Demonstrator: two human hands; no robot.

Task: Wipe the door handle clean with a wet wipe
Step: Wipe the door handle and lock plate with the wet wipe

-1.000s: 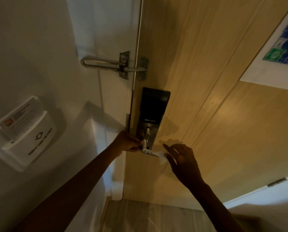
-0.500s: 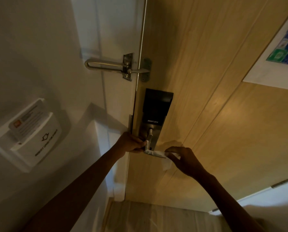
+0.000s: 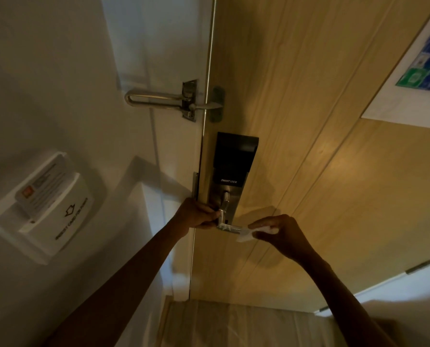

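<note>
Right hand closed, fingers pinching wipe | left hand grips handle | latch above

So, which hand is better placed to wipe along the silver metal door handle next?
The right hand. It pinches the white wet wipe against the free end of the silver metal lever handle. The left hand holds no wipe and grips the handle near its pivot, probably steadying it.

Hotel room — key-card holder, swing latch
</note>
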